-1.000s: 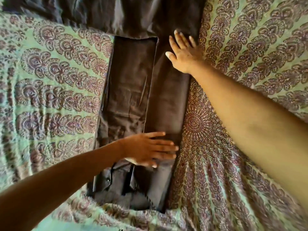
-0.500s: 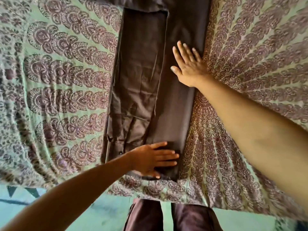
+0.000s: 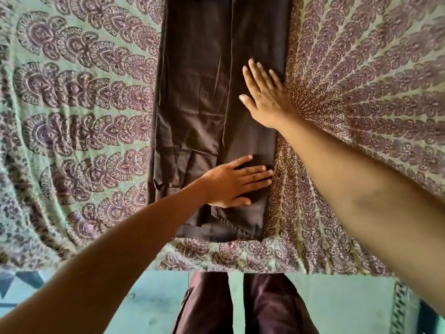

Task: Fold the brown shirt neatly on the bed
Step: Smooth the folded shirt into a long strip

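Spread over the bed [image 3: 337, 237] is a green cover [image 3: 79, 145] printed with purple feather-like fans, and on it, close to the edge nearest me, lies the dark brown fabric shirt [image 3: 195, 104]. It is folded lengthwise into a long narrow strip that runs away from me and out of the top of the view. A fold line runs down its length, and the near end shows a hem and a few creases.

My left hand [image 3: 232, 184] lies flat on the near end of the strip, palm down. Its fingers are straight and close together, pointing right, with the tips at the shirt's right edge. My right hand [image 3: 267, 100] lies flat farther up, on the right half of the strip, fingers straight and slightly spread. Neither of my hands has hold of anything.

Below the bed's edge I see a teal floor [image 3: 342, 307] and my legs in dark maroon trousers [image 3: 267, 307].
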The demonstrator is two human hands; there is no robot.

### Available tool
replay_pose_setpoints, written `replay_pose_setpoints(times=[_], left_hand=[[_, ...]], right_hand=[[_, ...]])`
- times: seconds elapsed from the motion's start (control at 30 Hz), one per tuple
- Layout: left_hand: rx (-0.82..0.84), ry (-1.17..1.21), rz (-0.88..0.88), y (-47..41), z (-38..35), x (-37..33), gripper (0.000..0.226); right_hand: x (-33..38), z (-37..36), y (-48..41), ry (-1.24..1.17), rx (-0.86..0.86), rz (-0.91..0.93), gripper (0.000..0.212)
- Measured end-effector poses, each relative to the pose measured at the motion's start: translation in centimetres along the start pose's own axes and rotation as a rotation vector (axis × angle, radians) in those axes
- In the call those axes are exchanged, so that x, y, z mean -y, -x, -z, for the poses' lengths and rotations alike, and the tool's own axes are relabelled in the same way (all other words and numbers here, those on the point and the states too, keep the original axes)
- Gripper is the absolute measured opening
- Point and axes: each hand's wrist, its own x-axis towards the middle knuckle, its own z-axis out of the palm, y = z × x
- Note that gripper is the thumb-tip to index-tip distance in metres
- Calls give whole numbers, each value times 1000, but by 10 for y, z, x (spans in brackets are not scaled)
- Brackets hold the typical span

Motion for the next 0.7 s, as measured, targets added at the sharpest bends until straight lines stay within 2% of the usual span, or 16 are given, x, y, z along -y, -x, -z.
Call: replay_pose_setpoints(times=[0.1,0.3,0.33,0.4,0.47,0.53,0.7], left_hand=[[20,61,-164,26,-16,-48,65],[52,132,-336,51,-23,-87,62],[16,126,-304,46,-15,-81,62],[-85,115,-113,31,-1,-56,61],[-88,95,58,22,4,-28,60],[-48,71,68,25,-6,-21,62],[-6,157,19,49,-18,-62,59]], right_hand=[[0,2,-3,-8,21,-13,63],[4,8,-4,-5,80,-45,62],[4,9,-4,-10,79,-42,62],[3,9,-3,-16,68,-39,62],[3,7,-2,-21,49,-35,62],[3,5,-2,-27,35,-33,63],[3,4,-2,-49,2,-49,63]])
